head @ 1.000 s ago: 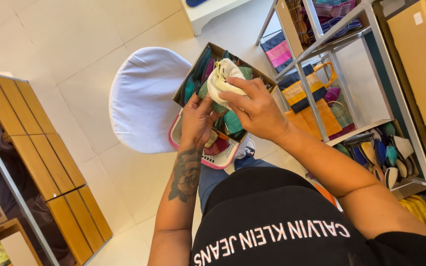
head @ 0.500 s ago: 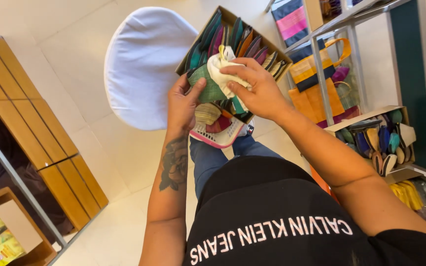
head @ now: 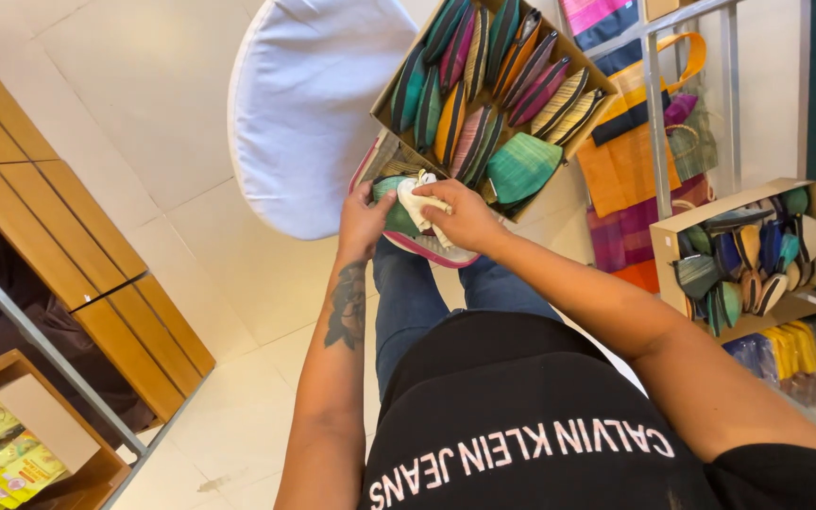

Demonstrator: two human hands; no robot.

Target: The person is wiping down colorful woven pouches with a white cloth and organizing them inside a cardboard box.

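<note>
A cardboard box of striped woven pouches (head: 484, 94) sits right of the round white cushion (head: 309, 104); a smaller cardboard pouch box (head: 743, 250) rests on the metal shelf (head: 658, 123) at right.

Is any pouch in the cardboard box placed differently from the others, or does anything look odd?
Yes. In the open cardboard box, most striped woven pouches stand on edge in rows, but one green woven pouch lies flat near the corner. Both hands, left and right, hold another green pouch with white cloth.
</note>
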